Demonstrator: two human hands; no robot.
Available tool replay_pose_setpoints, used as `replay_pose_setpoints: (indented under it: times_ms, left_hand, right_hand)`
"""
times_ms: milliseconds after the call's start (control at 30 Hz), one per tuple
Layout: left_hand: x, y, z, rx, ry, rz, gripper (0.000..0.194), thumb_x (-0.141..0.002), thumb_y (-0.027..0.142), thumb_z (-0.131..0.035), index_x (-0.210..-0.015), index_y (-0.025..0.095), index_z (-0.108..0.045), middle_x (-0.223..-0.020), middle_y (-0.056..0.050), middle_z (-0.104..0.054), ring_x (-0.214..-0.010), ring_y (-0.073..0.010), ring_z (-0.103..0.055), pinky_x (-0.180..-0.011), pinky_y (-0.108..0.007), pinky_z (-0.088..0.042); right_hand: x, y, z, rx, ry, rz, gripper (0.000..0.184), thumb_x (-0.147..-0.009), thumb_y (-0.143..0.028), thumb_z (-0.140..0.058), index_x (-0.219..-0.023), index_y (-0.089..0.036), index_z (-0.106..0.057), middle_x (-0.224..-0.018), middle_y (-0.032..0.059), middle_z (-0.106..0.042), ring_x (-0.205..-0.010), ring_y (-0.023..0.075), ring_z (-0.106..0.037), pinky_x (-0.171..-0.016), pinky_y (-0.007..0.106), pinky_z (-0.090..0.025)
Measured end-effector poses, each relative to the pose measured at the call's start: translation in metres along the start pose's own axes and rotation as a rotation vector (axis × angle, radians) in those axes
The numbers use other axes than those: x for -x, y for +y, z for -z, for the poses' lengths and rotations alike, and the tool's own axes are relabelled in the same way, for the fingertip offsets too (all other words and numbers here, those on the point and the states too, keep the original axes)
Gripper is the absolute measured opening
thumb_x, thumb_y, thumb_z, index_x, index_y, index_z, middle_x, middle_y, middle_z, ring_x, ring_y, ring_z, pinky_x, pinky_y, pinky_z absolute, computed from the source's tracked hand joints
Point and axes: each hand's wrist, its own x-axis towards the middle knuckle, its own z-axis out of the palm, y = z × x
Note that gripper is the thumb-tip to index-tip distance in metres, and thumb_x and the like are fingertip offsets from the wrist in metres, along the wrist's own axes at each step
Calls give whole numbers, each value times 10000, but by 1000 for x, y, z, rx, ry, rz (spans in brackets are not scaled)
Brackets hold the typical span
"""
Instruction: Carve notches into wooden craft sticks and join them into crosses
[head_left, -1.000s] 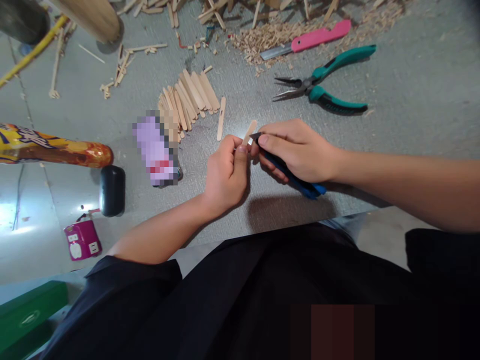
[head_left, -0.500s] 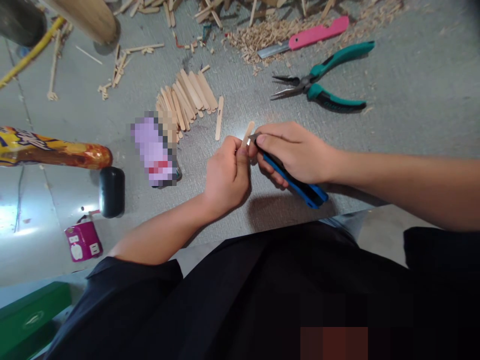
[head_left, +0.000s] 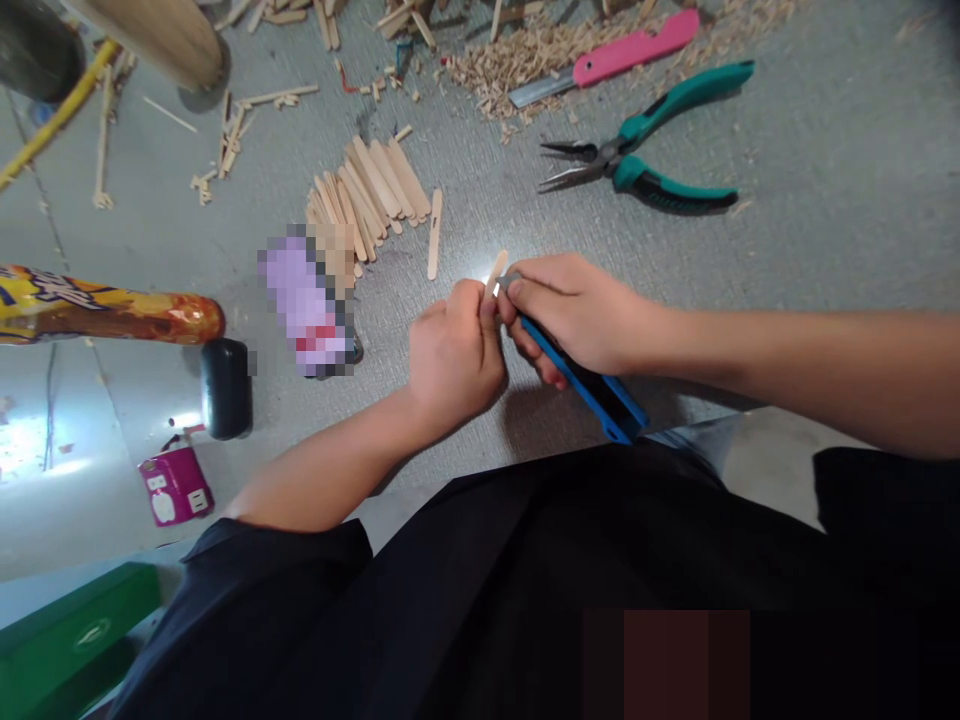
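Observation:
A wooden craft stick (head_left: 497,266) is pinched upright in my left hand (head_left: 457,350), its rounded end sticking out past the thumb. My right hand (head_left: 574,310) is closed around a blue and black utility knife (head_left: 585,385), whose handle slants down toward me. The knife's tip meets the stick close to my left thumb; the exact contact is partly covered by fingers. Beyond my left hand lies a single craft stick (head_left: 435,235) with a slot in it, beside a row of craft sticks (head_left: 367,195).
Needle-nose pliers (head_left: 615,155) lie spread at the upper right, below a pink-handled cutter (head_left: 634,48) on wood shavings (head_left: 495,85). At left are a blurred purple object (head_left: 304,300), a snack packet (head_left: 112,308), a black case (head_left: 226,388) and a magenta box (head_left: 176,487).
Both hands keep their grips. The knife handle has swung slightly down and left, and my left hand has rolled a little around the stick. The view has shifted slightly.

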Motion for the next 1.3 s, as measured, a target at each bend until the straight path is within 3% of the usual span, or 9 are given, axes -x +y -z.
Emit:
replay_pose_setpoints:
  times_ms: [233,400,633,733,833,1133,1300]
  left_hand:
    - [1,-2,-3,32,-12,-8,533,-1281,662,-257,-1006,294,-526,-795,-26,-613,-678,-218,-526,-728,-415,-326]
    - [0,-3,-1,88,-20,-17,534,-1275,685,-300,-978,292,-505,-763,-18,-588,-651,-210,-507,-697,-410,-302]
    - [-4,2,7,369,14,8,512,-1249,713,-487,-971,301,-610,-755,-15,-633,-653,-212,-569,-682,-438,-428]
    - [-3,1,7,483,33,6,476,-1236,674,-575,-959,293,-648,-813,-34,-704,-720,-213,-638,-697,-446,-476]
    - [-2,-2,3,557,24,-3,470,-1237,656,-591,-964,283,-673,-843,-38,-735,-752,-209,-657,-706,-440,-486]
    - [-2,-4,-1,709,6,17,481,-1221,669,-626,-956,271,-680,-847,-29,-720,-751,-191,-621,-720,-416,-490]
    - [-5,-6,-4,786,-33,-25,462,-1224,646,-637,-968,265,-689,-843,-23,-733,-802,-187,-683,-763,-388,-537]
  right_hand:
    - [2,-11,-6,52,47,-123,335,-1242,-254,-528,-909,-280,-542,-536,-79,-585,-374,139,-567,-368,262,-435]
    - [1,-14,-5,72,17,-142,345,-1236,-167,-456,-918,-271,-541,-524,-89,-560,-376,137,-582,-372,239,-462]
    - [6,-21,2,79,-52,-34,373,-1267,-230,-489,-900,-261,-553,-567,-78,-559,-377,131,-570,-384,256,-464]
    - [5,-17,11,50,-126,59,388,-1275,-345,-586,-899,-247,-590,-602,-71,-582,-389,111,-557,-410,254,-438]
    - [2,-11,20,63,-185,114,410,-1264,-433,-643,-902,-243,-614,-607,-68,-592,-400,109,-564,-437,257,-432]
    - [-2,-9,32,87,-287,207,420,-1262,-482,-652,-917,-244,-623,-623,-61,-627,-434,118,-592,-473,264,-440]
    - [-6,-6,38,101,-341,230,420,-1256,-513,-669,-936,-242,-652,-607,-69,-649,-416,115,-584,-465,263,-439]
